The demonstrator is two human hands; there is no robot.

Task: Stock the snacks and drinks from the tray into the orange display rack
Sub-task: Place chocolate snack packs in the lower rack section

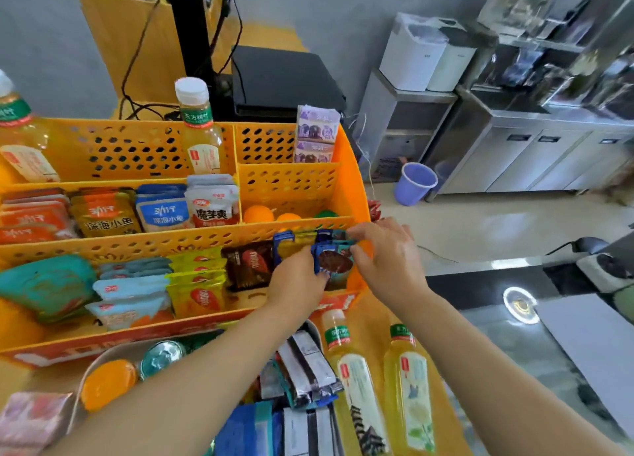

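1. Pinching one blue snack packet (334, 261): left hand (297, 281) and right hand (387, 254), at the orange rack (346, 187) front-right compartment.
2. Packet upright, face toward camera; print unreadable.
3. Middle-row packs (104, 215) read "深海小鱼".

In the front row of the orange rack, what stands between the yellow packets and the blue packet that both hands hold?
In the head view, a dark brown snack packet stands between the yellow packets and the blue packet.

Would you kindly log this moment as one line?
left hand: holds blue packet | right hand: pinches same packet | place: front row, orange rack
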